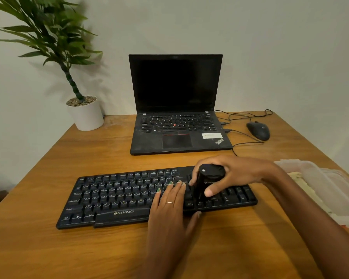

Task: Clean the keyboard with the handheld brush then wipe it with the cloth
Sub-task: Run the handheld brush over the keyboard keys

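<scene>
1. Flat on the black keyboard (129, 198), the left hand (169, 206) presses its straight fingers across the keys right of centre, thumb off the front edge.
2. Just beside it, the right hand (230, 174) grips the black handheld brush (208, 182), standing upright on the keys near the arrow cluster.
3. Both rest over a wooden table (48, 248); a clear plastic container (330, 190) lies at its right edge.
4. Farther back stand a dark-screened laptop (175, 101), a wired mouse (258, 130) and a potted plant (85, 111) against a pale wall.

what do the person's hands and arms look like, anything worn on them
Both forearms are bare, with no sleeves in view. The left hand wears a thin silver ring and has pale green nail polish. The right hand shows no ring or watch.
</scene>
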A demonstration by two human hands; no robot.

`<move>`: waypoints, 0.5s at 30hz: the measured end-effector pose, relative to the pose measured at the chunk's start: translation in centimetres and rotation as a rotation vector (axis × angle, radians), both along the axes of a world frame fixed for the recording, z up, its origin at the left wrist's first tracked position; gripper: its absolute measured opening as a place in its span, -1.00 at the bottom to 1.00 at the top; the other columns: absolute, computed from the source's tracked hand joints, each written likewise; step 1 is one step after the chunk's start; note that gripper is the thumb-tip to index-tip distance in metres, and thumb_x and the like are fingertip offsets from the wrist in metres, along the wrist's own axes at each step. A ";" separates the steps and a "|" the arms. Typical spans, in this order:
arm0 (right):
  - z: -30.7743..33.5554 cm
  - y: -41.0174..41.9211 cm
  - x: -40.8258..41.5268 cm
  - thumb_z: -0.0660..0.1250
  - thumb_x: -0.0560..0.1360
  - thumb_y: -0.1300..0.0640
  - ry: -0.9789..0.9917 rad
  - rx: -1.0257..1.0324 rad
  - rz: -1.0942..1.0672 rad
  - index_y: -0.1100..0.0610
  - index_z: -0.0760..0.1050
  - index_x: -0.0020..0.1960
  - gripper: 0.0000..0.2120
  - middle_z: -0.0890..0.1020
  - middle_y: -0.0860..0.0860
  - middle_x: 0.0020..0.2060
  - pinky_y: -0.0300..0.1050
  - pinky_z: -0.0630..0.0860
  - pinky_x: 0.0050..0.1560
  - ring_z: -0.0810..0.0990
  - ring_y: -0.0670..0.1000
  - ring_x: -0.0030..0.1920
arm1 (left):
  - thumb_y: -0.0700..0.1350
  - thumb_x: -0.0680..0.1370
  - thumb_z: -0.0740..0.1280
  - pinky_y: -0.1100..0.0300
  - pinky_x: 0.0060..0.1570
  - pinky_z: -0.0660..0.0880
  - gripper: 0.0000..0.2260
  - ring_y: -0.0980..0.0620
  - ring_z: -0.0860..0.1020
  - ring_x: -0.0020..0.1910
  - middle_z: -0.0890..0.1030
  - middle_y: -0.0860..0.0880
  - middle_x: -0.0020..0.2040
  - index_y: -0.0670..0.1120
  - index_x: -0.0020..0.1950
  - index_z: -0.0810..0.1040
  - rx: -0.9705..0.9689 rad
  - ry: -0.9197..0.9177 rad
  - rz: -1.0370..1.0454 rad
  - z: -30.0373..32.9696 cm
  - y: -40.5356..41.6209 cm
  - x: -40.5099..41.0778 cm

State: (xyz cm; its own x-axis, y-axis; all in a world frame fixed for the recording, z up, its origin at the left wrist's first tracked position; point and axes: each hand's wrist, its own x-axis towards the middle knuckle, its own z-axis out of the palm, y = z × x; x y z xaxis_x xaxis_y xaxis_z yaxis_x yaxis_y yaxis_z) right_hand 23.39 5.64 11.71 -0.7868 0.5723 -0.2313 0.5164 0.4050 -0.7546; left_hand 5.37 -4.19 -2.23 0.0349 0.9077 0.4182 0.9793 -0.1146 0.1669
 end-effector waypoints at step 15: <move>1.4 0.6 1.1 0.43 0.44 0.20 -0.103 -0.037 0.000 0.10 0.50 0.16 -0.69 0.60 0.01 0.09 -0.12 0.60 0.00 0.61 -0.03 0.05 | 0.35 0.47 0.08 0.00 0.30 0.27 -0.38 0.08 0.48 0.30 0.54 0.05 0.30 -0.01 0.36 0.47 -0.008 0.018 0.011 0.1 -0.1 0.0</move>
State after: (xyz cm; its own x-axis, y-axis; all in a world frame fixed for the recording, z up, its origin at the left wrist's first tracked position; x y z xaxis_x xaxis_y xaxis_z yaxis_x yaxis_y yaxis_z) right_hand 24.49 6.26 13.10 -0.7578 0.5616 -0.3323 0.5921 0.3778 -0.7118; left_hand 5.38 -4.33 -2.09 0.0322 0.9114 0.4103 0.9834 -0.1022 0.1499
